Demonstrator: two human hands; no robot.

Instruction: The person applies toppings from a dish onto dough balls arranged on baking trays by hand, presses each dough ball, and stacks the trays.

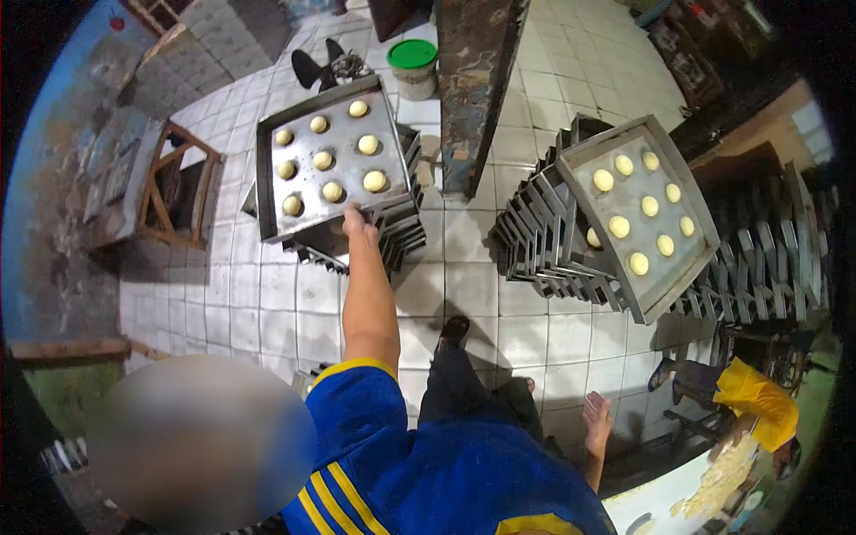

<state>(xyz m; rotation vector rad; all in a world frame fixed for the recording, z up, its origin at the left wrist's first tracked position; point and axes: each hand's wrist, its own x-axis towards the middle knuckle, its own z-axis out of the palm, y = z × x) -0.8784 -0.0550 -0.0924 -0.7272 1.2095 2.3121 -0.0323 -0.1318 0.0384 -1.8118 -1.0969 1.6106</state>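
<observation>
My left hand (358, 226) reaches forward to the near rim of a metal baking tray (301, 169), its fingers closed over the edge. Round, pale yellow dough balls (323, 160) sit spaced out in rows on that tray, which tops a stack of trays set at differing angles. My right hand (597, 423) hangs low at my right side, fingers stretched out, holding nothing. To the right, a second baking tray (655, 267) with several dough balls (650, 207) lies on another crisscrossed stack (548, 218).
A worn pillar (478, 98) stands between the stacks. Behind the left stack are a bucket with a green lid (413, 67) and a dark fan (323, 66). A wooden-framed stand (178, 187) is at left. At lower right, a person in yellow (758, 401) bends by a dough-covered table (655, 495).
</observation>
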